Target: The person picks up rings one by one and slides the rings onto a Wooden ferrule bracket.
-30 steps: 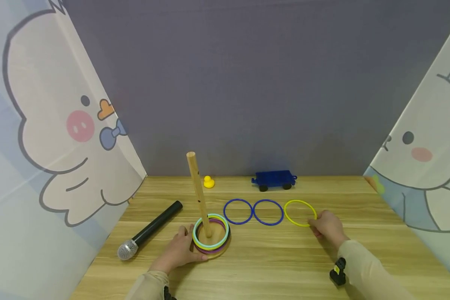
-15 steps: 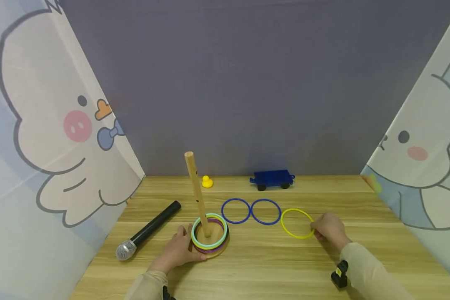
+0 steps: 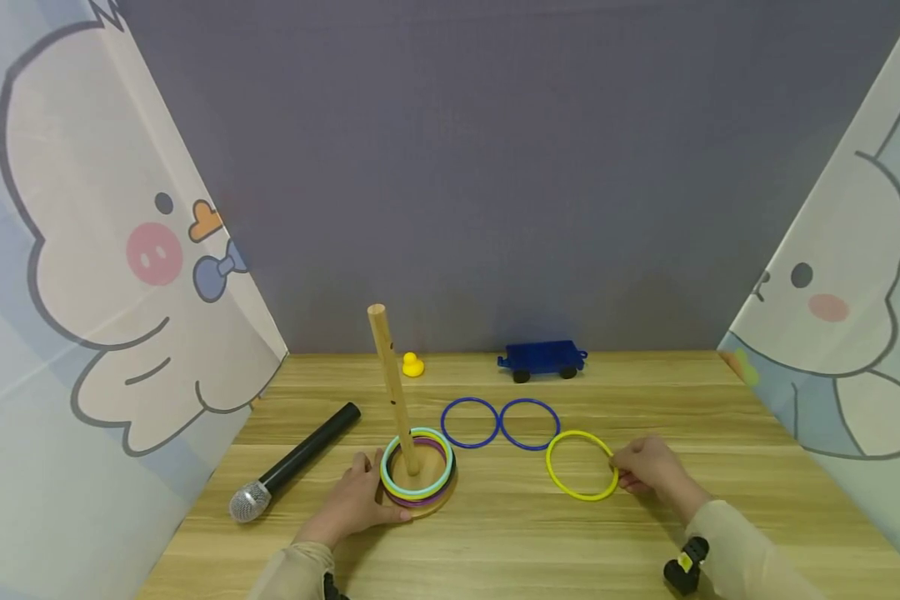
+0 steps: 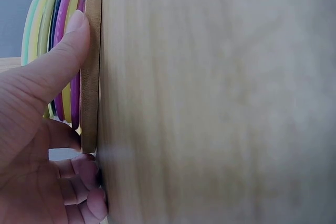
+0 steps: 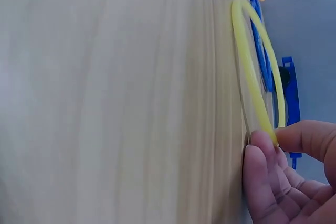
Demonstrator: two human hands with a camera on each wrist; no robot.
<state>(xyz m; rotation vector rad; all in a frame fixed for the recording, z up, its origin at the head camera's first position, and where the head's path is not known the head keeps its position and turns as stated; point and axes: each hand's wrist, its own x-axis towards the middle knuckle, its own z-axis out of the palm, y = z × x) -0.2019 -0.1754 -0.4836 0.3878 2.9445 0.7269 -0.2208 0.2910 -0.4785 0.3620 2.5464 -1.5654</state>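
Note:
A wooden peg [image 3: 391, 387] stands on a round wooden base [image 3: 429, 502] [image 4: 91, 66] with several coloured rings [image 3: 417, 472] [image 4: 50, 51] stacked around it. My left hand [image 3: 360, 498] [image 4: 44, 129] holds the base's left rim, thumb on its edge. My right hand [image 3: 648, 472] [image 5: 286, 174] pinches the right edge of a yellow ring [image 3: 581, 465] [image 5: 252, 72], which lies flat on the wooden table [image 3: 525, 542] in front of two blue rings [image 3: 499, 422].
A black microphone [image 3: 292, 462] lies left of the base. A small yellow duck [image 3: 412, 364] and a blue toy wagon [image 3: 542, 360] sit at the table's back edge. Cartoon-printed panels stand along both sides.
My right hand has dragged the yellow ring toward me and leftward, away from the row of blue rings. The left hand has stayed on the base.

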